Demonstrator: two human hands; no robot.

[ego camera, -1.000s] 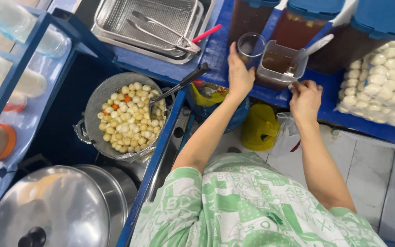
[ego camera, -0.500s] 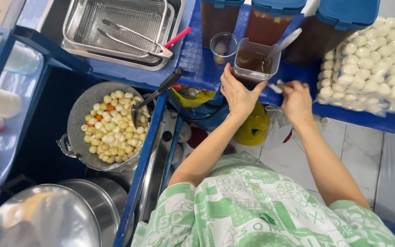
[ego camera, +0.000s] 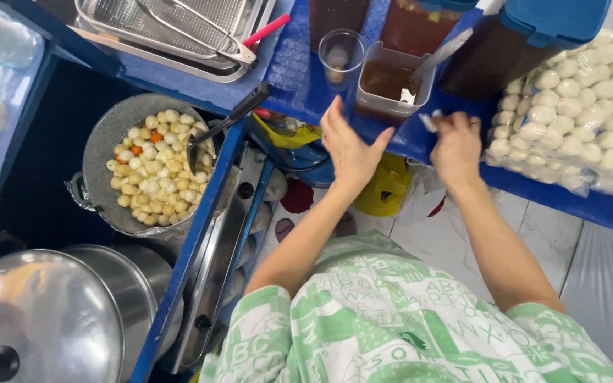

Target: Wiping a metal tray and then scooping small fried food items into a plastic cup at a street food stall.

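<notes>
My left hand (ego camera: 349, 145) hovers with fingers spread just below a square clear tub of brown sauce (ego camera: 391, 81) with a spoon (ego camera: 441, 53) in it. It holds nothing. A clear plastic cup (ego camera: 340, 53) stands left of the tub on the blue counter (ego camera: 299, 85). My right hand (ego camera: 455, 145) is to the right of the tub, fingers pinched on a small pale thing (ego camera: 428, 122) that is too small to make out.
A wok of pale fish balls (ego camera: 154, 174) with a black-handled ladle (ego camera: 225, 120) sits at left. Steel pot lids (ego camera: 44, 319) lie lower left. A metal tray with a wire basket (ego camera: 179, 25) is at the back. Bags of white balls (ego camera: 583, 106) lie at right. Dark sauce jugs (ego camera: 498, 50) stand behind.
My left hand has come off the plastic cup and drawn back toward me, fingers spread. My right hand has shifted slightly. The view has moved closer to the counter.
</notes>
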